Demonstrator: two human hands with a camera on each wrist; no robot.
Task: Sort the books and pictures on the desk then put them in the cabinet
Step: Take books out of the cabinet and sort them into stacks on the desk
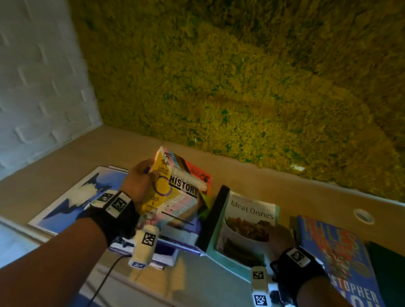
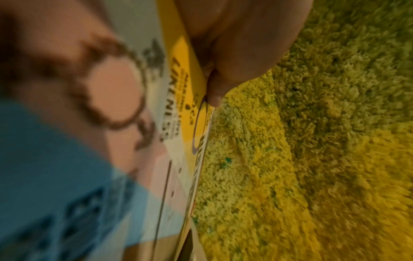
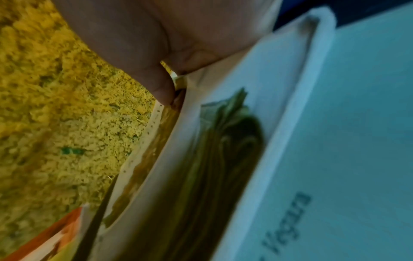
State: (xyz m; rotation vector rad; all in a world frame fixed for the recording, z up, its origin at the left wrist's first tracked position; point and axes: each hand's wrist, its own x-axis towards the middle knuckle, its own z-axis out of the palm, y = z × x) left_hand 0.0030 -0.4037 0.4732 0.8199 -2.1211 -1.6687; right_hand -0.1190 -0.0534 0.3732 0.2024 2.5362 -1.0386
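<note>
Your left hand (image 1: 139, 183) grips the History book (image 1: 177, 193) by its spine edge, tilted up off the purple stack just left of the Meat Dishes cookbook (image 1: 247, 226). Your right hand (image 1: 280, 238) pinches that cookbook's right edge, its long axis running away from you on the desk (image 1: 265, 176). Each hand already has its book.

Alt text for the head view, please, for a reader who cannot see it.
Over a desk, the left hand grips a yellow HISTORY book lifted at a tilt, while the right hand holds a Meat Dishes cookbook. A blue picture lies left, a blue novel right, below a mossy green wall.
</note>
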